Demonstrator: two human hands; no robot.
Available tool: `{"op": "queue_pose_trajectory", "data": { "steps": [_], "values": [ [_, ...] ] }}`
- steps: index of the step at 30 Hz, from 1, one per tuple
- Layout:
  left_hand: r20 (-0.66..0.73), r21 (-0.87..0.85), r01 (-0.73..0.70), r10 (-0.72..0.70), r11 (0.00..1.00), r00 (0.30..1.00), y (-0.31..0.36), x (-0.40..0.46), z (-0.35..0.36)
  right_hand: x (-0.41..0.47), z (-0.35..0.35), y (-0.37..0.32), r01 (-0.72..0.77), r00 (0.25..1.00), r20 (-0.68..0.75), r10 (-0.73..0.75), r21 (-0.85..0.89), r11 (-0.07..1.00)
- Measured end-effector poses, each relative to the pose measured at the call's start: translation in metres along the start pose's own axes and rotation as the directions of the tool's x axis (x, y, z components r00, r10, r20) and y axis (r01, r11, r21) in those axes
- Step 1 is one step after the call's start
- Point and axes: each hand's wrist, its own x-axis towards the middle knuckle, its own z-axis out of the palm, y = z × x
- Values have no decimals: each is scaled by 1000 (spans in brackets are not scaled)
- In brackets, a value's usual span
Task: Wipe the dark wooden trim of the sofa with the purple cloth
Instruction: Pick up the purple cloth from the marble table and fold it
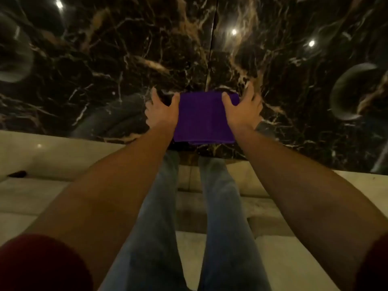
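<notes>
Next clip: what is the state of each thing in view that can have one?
cloth: folded, spread between both hands over the marble; resting or lifted, cannot tell.
left hand: at cloth's left edge, thumb on it, fingers spread; grip unclear.
right hand: at cloth's right edge, thumb on it, fingers spread; grip unclear.
marble: glossy, reflecting lights.

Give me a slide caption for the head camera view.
Left hand and right hand hold a folded purple cloth over a dark marble surface.
</notes>
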Motion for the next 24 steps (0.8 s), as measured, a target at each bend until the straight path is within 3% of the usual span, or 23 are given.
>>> {"op": "queue_pose_trajectory", "data": {
  "steps": [2,5,9,13,20,24],
  "values": [
    [47,-124,89,-83,988,995,-2,-1,10,1,10,4,-51,996,71,45,95,994],
    [181,-350,226,-171,909,968,-7,-10,30,-1,26,6,-197,972,202,123,406,892],
    [263,-400,252,-153,881,953,-7,-20,42,-4,26,10,-256,942,312,127,418,872],
    [371,-401,278,-123,873,920,-1,-30,37,-10,4,11,-387,853,513,98,493,779],
    [394,-508,207,12,836,919,22,-85,-22,-53,-105,-5,-308,896,443,-28,667,678],
    [425,-553,115,161,825,891,58,-147,-73,-107,-190,-9,-269,917,389,-84,761,590]
  ]
}}
